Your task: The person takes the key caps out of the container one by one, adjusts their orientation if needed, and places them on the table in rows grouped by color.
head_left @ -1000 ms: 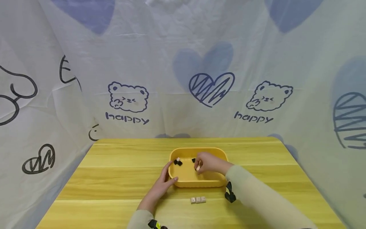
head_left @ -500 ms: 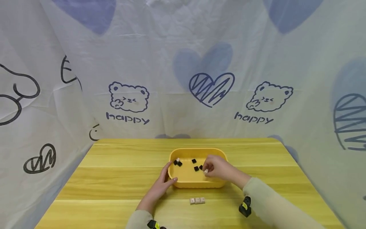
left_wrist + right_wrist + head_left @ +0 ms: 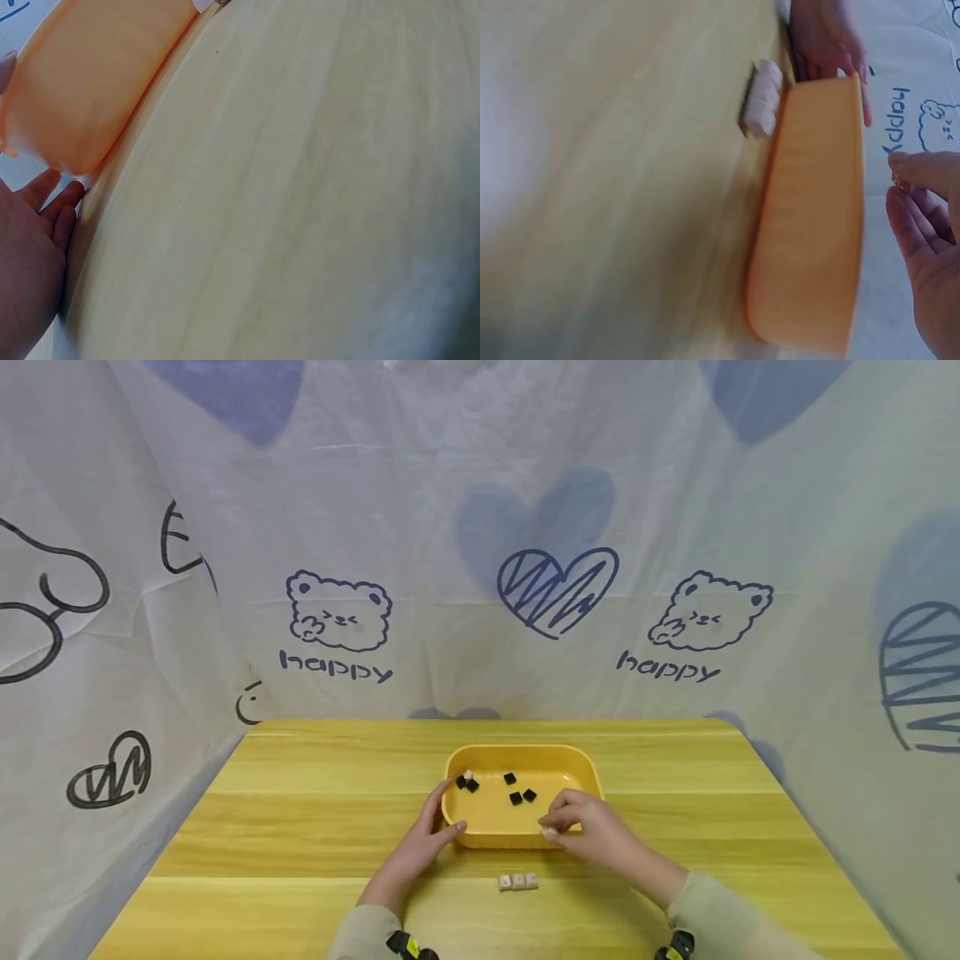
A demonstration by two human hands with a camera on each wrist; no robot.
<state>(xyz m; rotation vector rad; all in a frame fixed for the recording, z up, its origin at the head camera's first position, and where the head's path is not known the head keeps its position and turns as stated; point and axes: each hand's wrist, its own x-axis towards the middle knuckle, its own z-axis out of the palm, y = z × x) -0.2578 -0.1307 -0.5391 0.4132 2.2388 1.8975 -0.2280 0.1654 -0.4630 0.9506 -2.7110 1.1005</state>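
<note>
— Where are the hands at this moment?

— The right hand [image 3: 592,831] hovers over the near rim of the shallow yellow plastic tray [image 3: 577,764], thumb and forefinger pinched on a small pale square tile [image 3: 550,832]. The left hand [image 3: 422,847] lies against the tray's left end, fingers fairly straight along the wall and thumb near the front corner — steadying it, not gripping.

— And the tile in the pinch, is it in or out of the tray?

— Right at the near edge, above the rim. I can't tell whether it has cleared it.

— What's already set out?

— A short row of three pale square tiles [image 3: 518,882] lies side by side on the yellow wooden tabletop [image 3: 300,827], just in front of the tray and a little left of the right hand.

— What's left inside?

— Three small black square tiles [image 3: 519,792] sit loose near the middle, and at the far left corner there's a little cluster of dark tiles with one pale tile [image 3: 467,781]. So, as I judge it, the sorting is well along: three pale ones out, a fourth in the fingers, perhaps one pale piece still to fetch. The black ones look untouched.
</note>
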